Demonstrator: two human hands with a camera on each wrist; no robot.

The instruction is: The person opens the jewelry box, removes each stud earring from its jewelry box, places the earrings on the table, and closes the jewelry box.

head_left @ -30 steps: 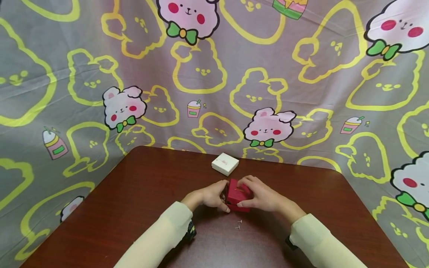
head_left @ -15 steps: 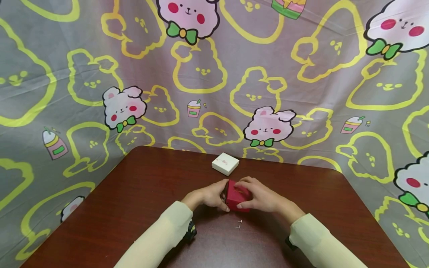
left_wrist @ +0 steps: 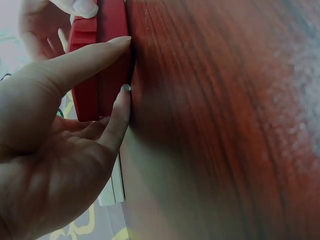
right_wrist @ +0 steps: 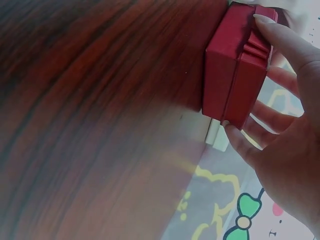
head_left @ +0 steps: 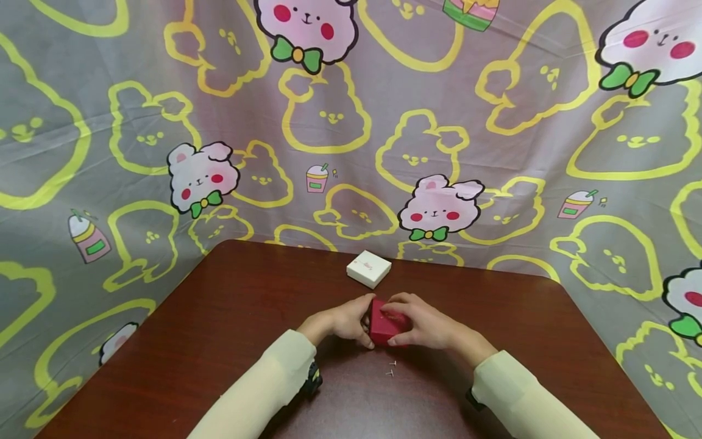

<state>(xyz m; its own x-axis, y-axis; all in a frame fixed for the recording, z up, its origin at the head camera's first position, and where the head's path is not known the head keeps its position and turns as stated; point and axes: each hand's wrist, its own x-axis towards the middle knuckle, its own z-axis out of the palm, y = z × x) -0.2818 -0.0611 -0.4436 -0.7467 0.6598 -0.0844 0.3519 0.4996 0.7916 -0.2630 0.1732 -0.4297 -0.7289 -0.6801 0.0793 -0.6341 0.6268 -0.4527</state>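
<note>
A small red box (head_left: 382, 330) with a lid sits on the brown table between both hands. In the right wrist view the lid of the red box (right_wrist: 255, 75) lies flush on its base, with a thin seam between them. My left hand (head_left: 347, 320) grips the base from the left, thumb along the near side, as the left wrist view shows. My right hand (head_left: 430, 323) holds the lid from above, thumb at the near edge and fingers over the top and far side. The box's inside is hidden.
Two tiny silvery T-shaped pieces (head_left: 390, 373) lie on the table (head_left: 263, 286) just in front of the red box. Behind it stands a flat white box (head_left: 368, 268) with small red lettering. A patterned cloth (head_left: 351, 164) hangs along the table's back and sides.
The lid was raised and tilted over the base a second ago; my right hand has brought it down until it sits closed. My left hand has stayed at the base.
</note>
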